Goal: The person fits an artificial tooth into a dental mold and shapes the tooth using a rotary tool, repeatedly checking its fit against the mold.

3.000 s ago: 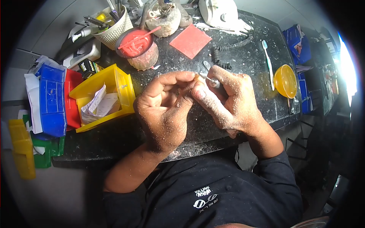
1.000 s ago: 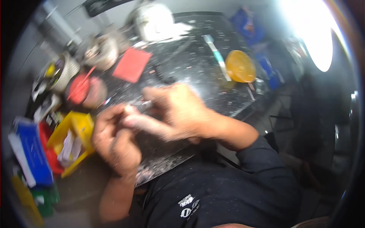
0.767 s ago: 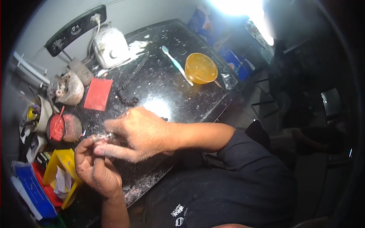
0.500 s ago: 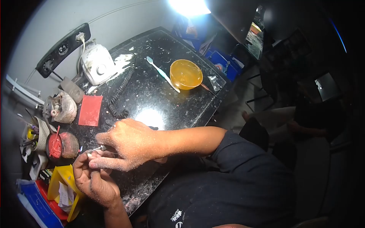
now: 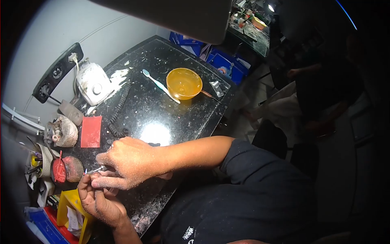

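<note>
My right hand [image 5: 132, 162], dusted with pale powder, is wrapped round a slim metal rotary handpiece [image 5: 98, 169]. Only the tool's front end shows beyond the fingers. Just below, my left hand [image 5: 101, 205] is held palm up, its fingertips and thumb pinched together close to the tool's tip. Whatever small piece lies between those fingers is mostly hidden by my right thumb. Both hands meet above the near left part of the dark dusty table [image 5: 142, 101].
A red wax sheet [image 5: 91, 132], a white control unit [image 5: 94, 84] and a coiled black cord [image 5: 113, 124] lie beyond my hands. Farther off are a toothbrush [image 5: 160, 85] and a yellow bowl [image 5: 184, 84]. Jars, a red-filled pan [image 5: 59, 170] and a yellow holder [image 5: 67, 201] stand left.
The view has shifted, bringing a dark panel into the top and taking the bright lamp out. My hands stay together; the pale piece seen at my left fingertips is now largely covered.
</note>
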A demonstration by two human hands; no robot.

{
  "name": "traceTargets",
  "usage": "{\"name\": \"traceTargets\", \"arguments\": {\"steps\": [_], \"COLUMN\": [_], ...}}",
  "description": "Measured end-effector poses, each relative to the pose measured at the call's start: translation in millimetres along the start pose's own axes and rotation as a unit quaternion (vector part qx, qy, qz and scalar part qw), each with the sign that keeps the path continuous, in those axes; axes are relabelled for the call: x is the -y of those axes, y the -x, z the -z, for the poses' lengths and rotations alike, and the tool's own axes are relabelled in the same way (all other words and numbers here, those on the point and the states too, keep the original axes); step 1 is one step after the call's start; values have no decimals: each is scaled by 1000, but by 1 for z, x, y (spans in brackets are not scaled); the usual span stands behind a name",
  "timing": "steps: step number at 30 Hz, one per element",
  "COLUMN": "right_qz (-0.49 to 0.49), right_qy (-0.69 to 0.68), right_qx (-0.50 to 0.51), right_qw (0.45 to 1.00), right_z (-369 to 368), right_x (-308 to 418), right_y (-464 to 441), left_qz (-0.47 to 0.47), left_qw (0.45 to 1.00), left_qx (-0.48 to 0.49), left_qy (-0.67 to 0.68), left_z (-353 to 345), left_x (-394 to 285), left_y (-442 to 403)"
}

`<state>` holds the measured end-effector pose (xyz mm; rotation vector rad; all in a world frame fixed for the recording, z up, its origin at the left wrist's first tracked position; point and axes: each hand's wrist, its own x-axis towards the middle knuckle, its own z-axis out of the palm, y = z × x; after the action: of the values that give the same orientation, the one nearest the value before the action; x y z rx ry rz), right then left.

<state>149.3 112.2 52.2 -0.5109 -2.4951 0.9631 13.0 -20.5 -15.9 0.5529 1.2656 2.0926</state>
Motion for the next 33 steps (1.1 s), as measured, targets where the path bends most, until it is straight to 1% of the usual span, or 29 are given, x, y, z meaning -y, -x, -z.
{"name": "traceTargets", "arguments": {"steps": [1,2,4,5,6,8,9,10,12,13,14,16,20,22,24,25,28,31,33], "right_qz": [4,5,20,2,-15,-27,-64,-63,-78,-74,-95,-88,-95,-88,-74,-90,-124,-118,-129], "right_qy": [-13,-11,3,31,22,19,1,-1,-3,22,19,25,11,31,9,3,25,-2,4], "right_qx": [-6,-10,-28,-13,-13,-21,29,21,34,37,45,33,39,36,15,29,51,38,42], "right_qw": [1000,1000,999,999,1000,999,998,998,996,996,994,995,995,995,997,996,991,992,991], "right_z": [-1,-2,-8,-3,0,-5,1,1,0,0,1,1,-2,-1,-6,-4,-2,-5,-4], "right_x": [1,0,-3,-2,-2,-2,5,8,9,8,8,10,9,7,6,8,9,10,11], "right_y": [1,1,1,1,0,0,-2,-2,-5,-6,-6,-5,-4,-5,-2,-4,-6,-4,-5], "left_qz": [-3,-5,19,21,27,15,6,-7,-13,-24,-26,-24,-32,-27,-36,-25,-35,-22,-30], "left_qw": [1000,1000,999,1000,999,1000,1000,999,1000,998,998,998,997,998,998,998,998,999,999], "left_qx": [-18,-15,-25,9,37,-2,-10,-34,17,45,41,8,13,9,7,-12,38,17,24], "left_qy": [-2,-1,6,8,13,26,5,-11,16,40,39,49,68,57,59,51,41,24,29], "left_z": [-3,-6,-9,-3,4,-14,-21,-32,-25,-24,-23,-27,-25,-25,-28,-31,-20,-22,-21], "left_x": [0,0,-1,0,3,-3,-7,-11,-9,-9,-8,-9,-7,-7,-8,-10,-5,-6,-5], "left_y": [0,0,1,-2,-3,3,5,7,7,6,6,5,6,5,5,6,4,6,5]}}
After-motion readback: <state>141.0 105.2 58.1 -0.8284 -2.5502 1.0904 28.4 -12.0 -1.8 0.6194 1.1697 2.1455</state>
